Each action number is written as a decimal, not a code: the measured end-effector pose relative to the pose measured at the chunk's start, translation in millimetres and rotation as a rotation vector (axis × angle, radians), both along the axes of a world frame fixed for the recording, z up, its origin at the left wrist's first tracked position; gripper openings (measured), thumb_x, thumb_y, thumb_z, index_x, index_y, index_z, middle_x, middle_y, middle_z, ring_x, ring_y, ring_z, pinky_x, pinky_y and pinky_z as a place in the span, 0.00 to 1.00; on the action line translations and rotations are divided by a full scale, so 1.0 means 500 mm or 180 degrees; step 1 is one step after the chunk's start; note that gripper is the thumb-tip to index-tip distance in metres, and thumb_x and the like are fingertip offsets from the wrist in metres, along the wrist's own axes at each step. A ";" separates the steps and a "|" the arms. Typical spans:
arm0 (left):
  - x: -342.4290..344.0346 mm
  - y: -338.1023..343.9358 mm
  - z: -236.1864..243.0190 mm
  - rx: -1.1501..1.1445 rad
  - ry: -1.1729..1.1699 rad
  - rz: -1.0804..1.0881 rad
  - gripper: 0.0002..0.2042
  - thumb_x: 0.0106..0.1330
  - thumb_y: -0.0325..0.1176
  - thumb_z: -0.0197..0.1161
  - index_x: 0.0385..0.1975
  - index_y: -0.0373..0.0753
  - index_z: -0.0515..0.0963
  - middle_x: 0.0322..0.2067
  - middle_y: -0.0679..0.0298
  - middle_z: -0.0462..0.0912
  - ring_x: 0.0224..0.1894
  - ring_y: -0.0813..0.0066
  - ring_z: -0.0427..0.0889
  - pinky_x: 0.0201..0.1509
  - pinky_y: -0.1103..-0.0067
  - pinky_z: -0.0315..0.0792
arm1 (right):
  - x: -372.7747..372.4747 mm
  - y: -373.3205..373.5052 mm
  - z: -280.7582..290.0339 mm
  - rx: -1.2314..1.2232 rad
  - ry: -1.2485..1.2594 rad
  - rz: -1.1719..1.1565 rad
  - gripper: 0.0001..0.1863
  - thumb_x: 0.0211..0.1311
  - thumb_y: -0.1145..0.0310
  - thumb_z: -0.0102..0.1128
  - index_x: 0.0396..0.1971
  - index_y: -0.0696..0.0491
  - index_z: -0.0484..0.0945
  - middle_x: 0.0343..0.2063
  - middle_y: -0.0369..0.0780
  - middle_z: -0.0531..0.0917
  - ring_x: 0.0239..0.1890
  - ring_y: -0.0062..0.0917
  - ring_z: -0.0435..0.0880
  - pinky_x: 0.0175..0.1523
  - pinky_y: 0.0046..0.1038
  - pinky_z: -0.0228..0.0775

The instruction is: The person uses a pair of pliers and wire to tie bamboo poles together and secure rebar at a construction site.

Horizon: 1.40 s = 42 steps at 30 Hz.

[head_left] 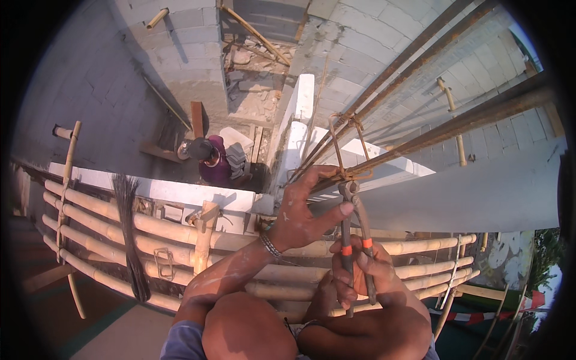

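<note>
My right hand [366, 270] is closed around the handles of a pair of tying pincers [347, 240], dark with orange bands. The pincer jaws touch a rusty square stirrup [359, 175] where it meets the long steel bars [414, 139]. On the other side of the joint, my left hand [303, 219] has thumb and index finger spread apart. Its index fingertip reaches the stirrup, while the thumb lies near the pincer head; its other fingers are mostly hidden. Any tie wire in the jaws is too small to make out.
Bamboo poles [174, 240] form a platform under me, bearing a bundle of black tie wire [127, 234] and a loose stirrup [163, 264]. Below, a person in a cap and purple top [219, 165] crouches behind a white block wall [162, 191]. Grey block walls [360, 42] rise beyond.
</note>
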<state>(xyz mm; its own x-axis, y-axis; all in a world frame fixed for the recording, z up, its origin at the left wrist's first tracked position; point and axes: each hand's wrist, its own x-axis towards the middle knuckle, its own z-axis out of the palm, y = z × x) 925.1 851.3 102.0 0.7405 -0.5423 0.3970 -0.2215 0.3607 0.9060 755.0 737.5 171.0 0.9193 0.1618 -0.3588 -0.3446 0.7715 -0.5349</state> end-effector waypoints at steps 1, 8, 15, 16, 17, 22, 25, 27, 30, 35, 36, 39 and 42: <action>0.001 -0.001 0.003 0.0009 -0.0017 -0.0017 0.26 0.62 0.41 0.74 0.54 0.30 0.74 0.43 0.51 0.86 0.49 0.63 0.85 0.56 0.70 0.75 | -0.001 -0.005 0.004 0.0140 0.0002 0.0036 0.25 0.79 0.59 0.49 0.62 0.65 0.68 0.30 0.45 0.77 0.25 0.29 0.78 0.32 0.33 0.77; 0.010 0.011 0.008 0.0210 -0.0161 -0.0171 0.25 0.63 0.41 0.74 0.52 0.32 0.75 0.44 0.51 0.85 0.48 0.64 0.85 0.55 0.70 0.75 | -0.004 -0.033 0.009 -0.1193 0.0305 0.0265 0.19 0.81 0.62 0.45 0.56 0.63 0.71 0.26 0.41 0.76 0.20 0.27 0.77 0.26 0.32 0.73; 0.018 0.013 -0.005 0.0351 -0.0524 -0.0177 0.27 0.63 0.42 0.74 0.54 0.31 0.75 0.45 0.49 0.84 0.49 0.60 0.85 0.55 0.69 0.75 | 0.003 -0.049 -0.018 -0.4823 -0.0320 0.0309 0.13 0.79 0.63 0.52 0.51 0.58 0.74 0.24 0.39 0.79 0.22 0.23 0.79 0.26 0.29 0.72; 0.019 0.009 -0.009 0.0287 -0.0484 -0.0239 0.27 0.63 0.42 0.74 0.55 0.31 0.75 0.45 0.48 0.84 0.49 0.60 0.85 0.56 0.69 0.75 | 0.001 -0.056 -0.030 -0.5660 -0.0719 0.0261 0.13 0.78 0.63 0.54 0.49 0.58 0.74 0.25 0.39 0.79 0.22 0.23 0.80 0.27 0.29 0.71; 0.020 0.001 -0.017 0.0222 -0.0444 -0.0302 0.27 0.63 0.42 0.74 0.55 0.31 0.75 0.45 0.48 0.84 0.49 0.59 0.85 0.56 0.68 0.75 | -0.004 -0.065 -0.037 -0.5615 -0.0537 0.0236 0.13 0.77 0.64 0.55 0.49 0.58 0.74 0.25 0.40 0.79 0.22 0.24 0.80 0.27 0.30 0.71; 0.015 -0.024 -0.015 0.0267 -0.0370 0.0005 0.25 0.64 0.41 0.74 0.54 0.31 0.76 0.45 0.48 0.85 0.50 0.58 0.86 0.56 0.69 0.76 | -0.013 -0.074 -0.066 -0.3879 0.0525 -0.0321 0.13 0.75 0.67 0.58 0.48 0.61 0.76 0.26 0.40 0.79 0.25 0.27 0.79 0.33 0.33 0.70; 0.022 -0.009 -0.007 0.0018 -0.0298 0.0256 0.21 0.65 0.36 0.73 0.53 0.32 0.77 0.46 0.49 0.86 0.49 0.61 0.87 0.55 0.70 0.77 | 0.009 -0.067 -0.079 -0.4860 -0.0097 -0.0136 0.13 0.76 0.66 0.56 0.45 0.63 0.79 0.27 0.38 0.79 0.26 0.23 0.75 0.38 0.30 0.69; 0.027 0.018 -0.010 -0.0082 -0.0165 0.0372 0.18 0.64 0.30 0.72 0.52 0.32 0.78 0.47 0.50 0.86 0.49 0.64 0.87 0.54 0.73 0.78 | 0.017 -0.028 -0.063 -0.4749 0.0095 0.0014 0.17 0.78 0.61 0.54 0.44 0.62 0.82 0.26 0.35 0.79 0.26 0.18 0.70 0.39 0.26 0.66; 0.029 -0.015 0.024 0.0032 -0.0235 0.0122 0.13 0.65 0.33 0.71 0.45 0.36 0.80 0.42 0.51 0.86 0.44 0.61 0.87 0.45 0.71 0.79 | -0.024 -0.038 -0.071 -0.4038 0.0677 -0.0210 0.23 0.77 0.53 0.53 0.50 0.60 0.83 0.23 0.35 0.83 0.21 0.12 0.67 0.28 0.20 0.57; 0.026 0.007 0.011 0.0406 -0.0987 0.0714 0.15 0.62 0.34 0.72 0.46 0.39 0.77 0.45 0.54 0.83 0.45 0.60 0.84 0.46 0.68 0.79 | -0.112 -0.072 -0.191 -0.5477 -0.0602 0.0251 0.21 0.76 0.52 0.50 0.47 0.53 0.86 0.39 0.45 0.88 0.42 0.41 0.86 0.48 0.37 0.75; 0.025 0.005 0.003 0.0355 -0.1558 0.1173 0.16 0.61 0.34 0.72 0.46 0.39 0.77 0.46 0.54 0.83 0.48 0.60 0.84 0.49 0.67 0.79 | -0.099 -0.058 -0.182 -0.5068 -0.0262 0.0255 0.21 0.77 0.53 0.50 0.44 0.53 0.86 0.35 0.42 0.87 0.37 0.35 0.83 0.43 0.34 0.72; 0.036 0.000 0.007 0.0145 -0.2892 0.2074 0.17 0.57 0.34 0.73 0.44 0.38 0.76 0.49 0.54 0.82 0.54 0.58 0.81 0.57 0.63 0.77 | -0.064 -0.014 -0.134 -0.4333 0.0439 0.0192 0.20 0.78 0.54 0.49 0.39 0.52 0.86 0.26 0.33 0.81 0.28 0.20 0.74 0.34 0.26 0.64; 0.048 -0.006 0.049 0.0051 -0.3161 0.2124 0.16 0.57 0.32 0.72 0.41 0.35 0.77 0.48 0.53 0.82 0.56 0.54 0.79 0.65 0.59 0.73 | -0.059 -0.012 -0.133 -0.4252 0.0436 0.0053 0.20 0.78 0.54 0.50 0.38 0.52 0.86 0.24 0.31 0.78 0.26 0.15 0.70 0.31 0.24 0.59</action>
